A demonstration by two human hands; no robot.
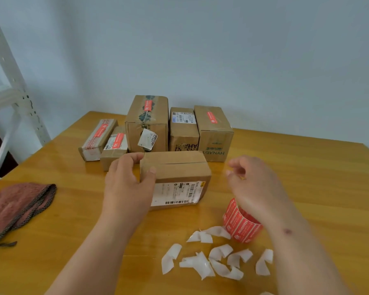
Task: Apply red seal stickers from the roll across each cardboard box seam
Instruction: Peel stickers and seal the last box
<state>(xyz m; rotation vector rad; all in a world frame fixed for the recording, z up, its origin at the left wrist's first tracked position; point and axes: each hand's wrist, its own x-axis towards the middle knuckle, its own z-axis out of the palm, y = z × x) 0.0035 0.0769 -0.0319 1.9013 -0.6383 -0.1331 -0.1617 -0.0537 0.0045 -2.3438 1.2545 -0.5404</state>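
Observation:
A small cardboard box (179, 167) lies in the middle of the wooden table with its taped seam facing up and a white shipping label on its near side. My left hand (126, 182) grips the box's left end, thumb on the near face and fingers over the top edge. My right hand (254, 184) hovers to the right of the box with loosely curled fingers and holds nothing that I can see. The red sticker roll (241, 224) stands on the table under my right wrist. Behind, several boxes stand in a row, most with red stickers (147, 105) on top.
Several curled white backing scraps (209, 258) lie on the table near the front. A folded reddish cloth (19, 205) sits at the left edge. A white metal shelf frame (11, 77) rises at the far left. The table (307, 167) meets a pale wall.

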